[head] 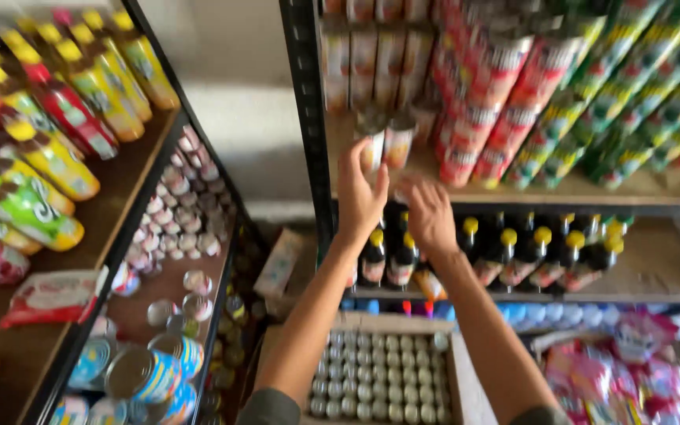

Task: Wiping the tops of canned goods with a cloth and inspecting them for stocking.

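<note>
the left hand [360, 197] reaches up to a small pale can [371, 142] on the wooden shelf [670, 189], fingers curled about its lower part as if to steady it upright, though blur keeps me from telling whether it is truly clamped. a second can [399, 140] stands touching the first on its right, and the right hand [428, 214] hovers just below that one, fingers spread and holding nothing. behind the first can rise stacked rows of like cans, and to its right lean red and green tubes [505, 102]. below it, on the next shelf, stand dark bottles with yellow caps [513, 256], and lower still an open cardboard box [383, 378] packed with can tops sits between the arms. left of the can, past a pale wall, another rack carries bright bottles and tins.
</note>
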